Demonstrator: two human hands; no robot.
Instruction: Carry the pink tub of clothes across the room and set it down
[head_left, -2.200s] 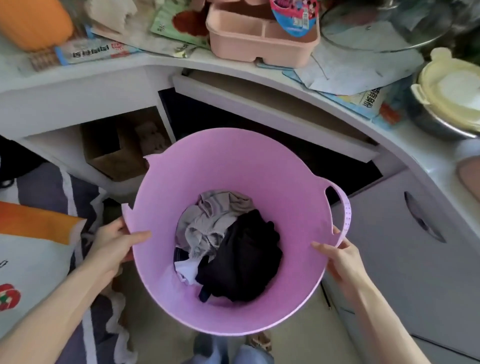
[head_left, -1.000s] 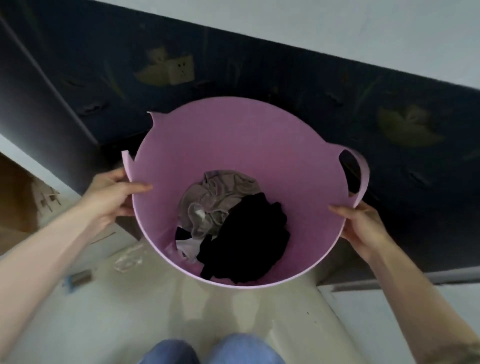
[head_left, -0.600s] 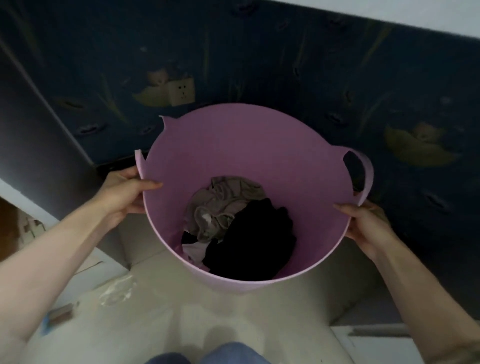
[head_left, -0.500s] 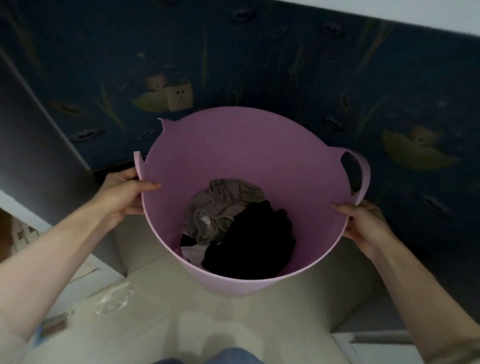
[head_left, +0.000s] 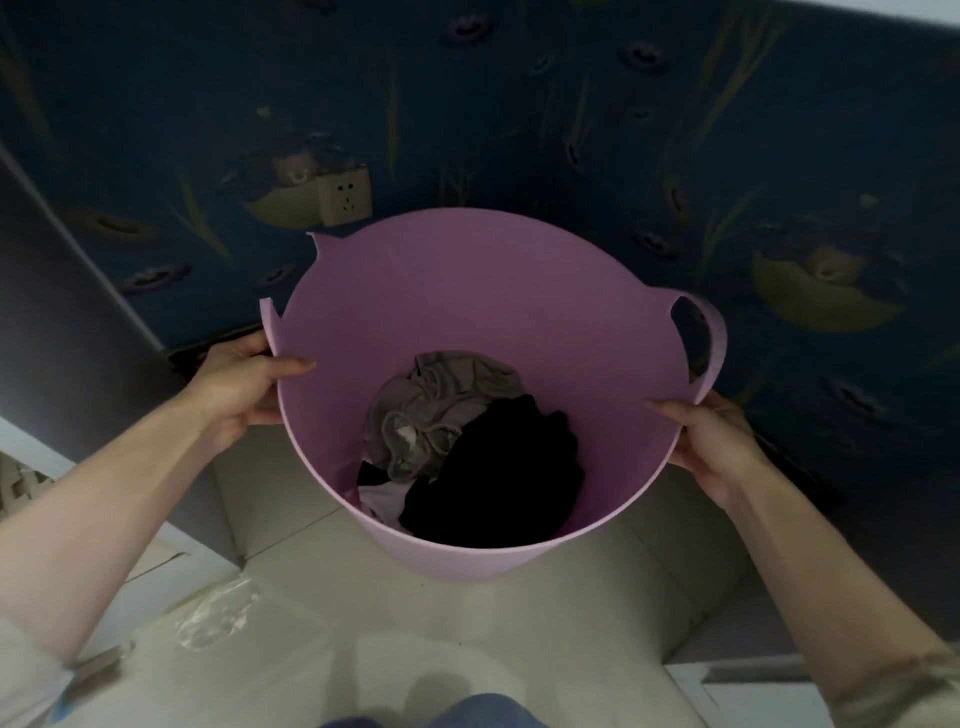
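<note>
The pink tub fills the middle of the head view, held over the pale floor and low, near it. Grey clothes and black clothes lie crumpled at its bottom. My left hand grips the rim on the left, thumb inside. On the right rim, just below the loop handle, my right hand grips with its thumb over the edge. Whether the tub's base touches the floor is hidden by its wall.
A dark blue patterned wall with a power socket stands right behind the tub. A dark panel closes in the left side. A crumpled clear plastic scrap lies on the pale tiled floor.
I have turned away from the cluttered white counter to the blue wall. Over the last second the tub has sunk lower toward the floor, both hands keeping their grip.
</note>
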